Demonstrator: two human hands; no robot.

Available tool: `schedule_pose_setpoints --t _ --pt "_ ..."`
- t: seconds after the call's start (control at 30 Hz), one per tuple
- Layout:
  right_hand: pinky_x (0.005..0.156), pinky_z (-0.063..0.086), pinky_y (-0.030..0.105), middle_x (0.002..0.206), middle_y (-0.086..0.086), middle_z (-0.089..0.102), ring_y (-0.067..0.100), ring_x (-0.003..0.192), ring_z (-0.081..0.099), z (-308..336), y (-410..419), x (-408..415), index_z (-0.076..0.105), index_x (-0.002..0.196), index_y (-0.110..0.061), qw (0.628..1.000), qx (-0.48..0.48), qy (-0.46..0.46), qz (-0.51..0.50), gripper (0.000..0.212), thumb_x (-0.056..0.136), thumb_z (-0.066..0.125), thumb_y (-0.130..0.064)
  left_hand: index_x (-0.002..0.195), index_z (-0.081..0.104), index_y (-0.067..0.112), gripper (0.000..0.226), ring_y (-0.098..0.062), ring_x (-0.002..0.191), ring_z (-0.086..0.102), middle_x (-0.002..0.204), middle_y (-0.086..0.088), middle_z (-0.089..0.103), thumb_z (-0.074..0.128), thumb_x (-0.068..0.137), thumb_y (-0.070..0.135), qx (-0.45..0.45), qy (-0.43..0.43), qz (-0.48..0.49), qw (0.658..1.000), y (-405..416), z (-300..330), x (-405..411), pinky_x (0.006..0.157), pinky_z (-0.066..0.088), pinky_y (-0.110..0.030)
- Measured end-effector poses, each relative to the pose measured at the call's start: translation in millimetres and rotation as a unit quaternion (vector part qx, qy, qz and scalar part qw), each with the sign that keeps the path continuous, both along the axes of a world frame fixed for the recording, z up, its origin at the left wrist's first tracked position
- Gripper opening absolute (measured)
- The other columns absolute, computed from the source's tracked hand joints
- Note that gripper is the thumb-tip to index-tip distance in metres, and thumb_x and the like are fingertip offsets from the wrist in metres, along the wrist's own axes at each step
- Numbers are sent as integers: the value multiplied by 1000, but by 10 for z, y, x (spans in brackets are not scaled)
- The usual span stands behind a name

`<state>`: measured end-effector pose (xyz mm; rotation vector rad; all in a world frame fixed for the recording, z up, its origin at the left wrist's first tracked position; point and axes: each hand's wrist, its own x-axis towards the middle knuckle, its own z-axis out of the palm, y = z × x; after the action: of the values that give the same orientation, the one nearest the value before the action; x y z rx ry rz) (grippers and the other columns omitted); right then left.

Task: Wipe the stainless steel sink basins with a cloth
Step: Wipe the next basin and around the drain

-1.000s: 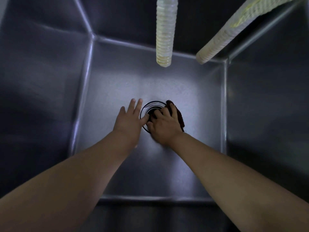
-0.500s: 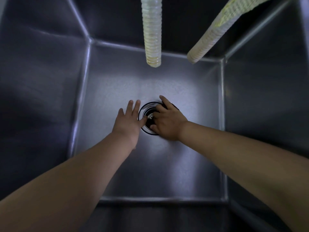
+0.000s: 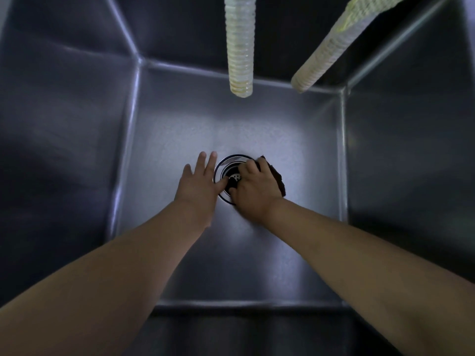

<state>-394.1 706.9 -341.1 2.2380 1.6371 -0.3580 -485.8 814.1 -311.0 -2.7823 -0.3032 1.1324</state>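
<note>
I look straight down into a deep stainless steel sink basin, dimly lit. A round drain with a perforated strainer sits in the middle of the floor. My right hand lies over the right half of the drain, fingers curled round a dark reddish-brown cloth that shows along the hand's right edge. My left hand rests flat on the basin floor just left of the drain, fingers straight, thumb touching the drain's rim.
Two pale ribbed hoses hang into the basin from above: one straight down near the back wall, one slanting in from the upper right. Steel walls close in on all sides; the near wall's foot runs below my forearms.
My right hand has shifted back over the drain's right side and the cloth shows again beside it. The left hand stays flat beside the drain.
</note>
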Motion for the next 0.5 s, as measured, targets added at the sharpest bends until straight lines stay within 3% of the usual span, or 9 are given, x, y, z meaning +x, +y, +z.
schedule_pose_setpoints --t 0.13,0.23,0.33,0.5 --pt "112 13 41 109 7 59 29 112 40 -40 -70 0 74 98 -10 980 123 96 -126 42 95 40 -36 149 -5 32 118 -41 141 -20 150 -22 -30 76 67 52 -3 2 -3 1000 10 -2 2 115 15 -48" --pt "99 28 40 98 10 61 34 97 48 -15 -232 -52 72 85 -4 940 227 143 -211 34 90 52 -31 149 -8 30 118 -42 140 -21 150 -22 -31 75 68 52 -2 -5 -6 1000 20 -20 -8 115 15 -48" --pt "90 32 38 104 12 60 33 95 49 48 -599 -167 68 95 -5 919 281 114 -253 39 87 47 -37 148 -15 22 124 -40 141 -19 152 -21 -28 76 69 49 -18 -35 4 999 49 -28 -60 116 13 -48" --pt "109 19 45 126 15 55 35 113 45 15 -1044 -154 52 134 -16 947 211 63 -232 54 85 41 -36 143 -24 2 134 -37 143 -15 153 -24 -21 69 68 62 -17 -54 86 995 93 -37 -237 117 9 -47"
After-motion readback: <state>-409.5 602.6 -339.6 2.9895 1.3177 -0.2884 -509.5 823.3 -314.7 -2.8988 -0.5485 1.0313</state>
